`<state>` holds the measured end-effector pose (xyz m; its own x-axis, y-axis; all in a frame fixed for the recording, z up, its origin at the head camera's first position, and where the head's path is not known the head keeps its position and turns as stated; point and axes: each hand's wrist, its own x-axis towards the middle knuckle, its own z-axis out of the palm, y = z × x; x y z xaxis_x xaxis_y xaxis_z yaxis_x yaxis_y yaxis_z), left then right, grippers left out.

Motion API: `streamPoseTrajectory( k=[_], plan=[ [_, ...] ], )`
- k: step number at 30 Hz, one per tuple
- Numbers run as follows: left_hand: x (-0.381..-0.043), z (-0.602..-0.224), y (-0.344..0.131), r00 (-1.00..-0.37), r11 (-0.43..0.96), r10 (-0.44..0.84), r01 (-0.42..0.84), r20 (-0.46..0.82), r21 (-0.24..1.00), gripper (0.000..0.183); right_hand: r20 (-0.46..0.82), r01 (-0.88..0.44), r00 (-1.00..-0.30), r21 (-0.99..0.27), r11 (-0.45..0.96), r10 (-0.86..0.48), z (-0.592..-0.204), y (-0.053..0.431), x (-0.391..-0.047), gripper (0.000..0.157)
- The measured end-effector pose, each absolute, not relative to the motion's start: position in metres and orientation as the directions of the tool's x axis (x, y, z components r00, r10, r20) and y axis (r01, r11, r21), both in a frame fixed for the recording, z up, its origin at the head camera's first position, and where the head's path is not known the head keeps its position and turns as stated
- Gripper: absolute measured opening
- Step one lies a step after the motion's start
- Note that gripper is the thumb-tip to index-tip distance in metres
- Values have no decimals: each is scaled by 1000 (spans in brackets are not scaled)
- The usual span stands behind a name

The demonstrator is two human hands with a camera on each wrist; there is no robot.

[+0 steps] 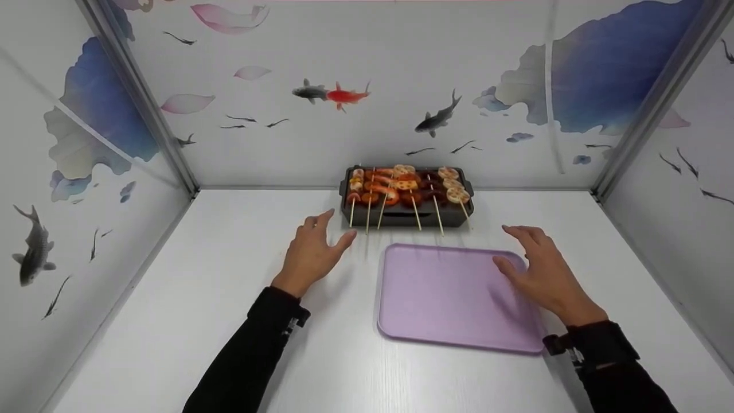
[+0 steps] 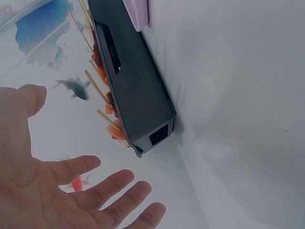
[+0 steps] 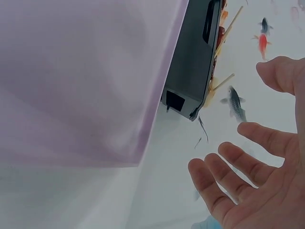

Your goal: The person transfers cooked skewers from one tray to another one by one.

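Note:
A dark grill box (image 1: 408,217) with skewers of food (image 1: 401,186) across its top stands at the back of the table, the sticks pointing toward me. In front of it lies a flat lilac tray (image 1: 459,298) with a raised rim and nothing on it. My left hand (image 1: 312,252) hovers over the table left of the tray, near the grill's front left corner, fingers spread and holding nothing. Over the tray's right side hangs my right hand (image 1: 542,275), its fingers also apart and nothing in them. Both wrist views show the grill's side, with the fingers short of it.
The white table (image 1: 229,298) meets a back wall (image 1: 258,155) printed with fish and petals, close behind the grill. Side panels with metal corner posts (image 1: 152,97) bound the table left and right.

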<state>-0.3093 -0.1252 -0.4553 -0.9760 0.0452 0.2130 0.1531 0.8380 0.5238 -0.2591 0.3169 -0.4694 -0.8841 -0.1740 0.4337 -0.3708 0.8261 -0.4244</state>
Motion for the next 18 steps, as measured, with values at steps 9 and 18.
streamPoseTrajectory(
  k=[9,18],
  plan=[
    [-316,-457,-118,-972,800,45,174,231,574,77,455,-392,-873,-432,812,-179,-468,308,-260,64],
    [-321,-456,-109,-971,762,22,171,239,625,70,455,-401,-871,-439,804,-186,-465,300,-259,64]
  ],
)
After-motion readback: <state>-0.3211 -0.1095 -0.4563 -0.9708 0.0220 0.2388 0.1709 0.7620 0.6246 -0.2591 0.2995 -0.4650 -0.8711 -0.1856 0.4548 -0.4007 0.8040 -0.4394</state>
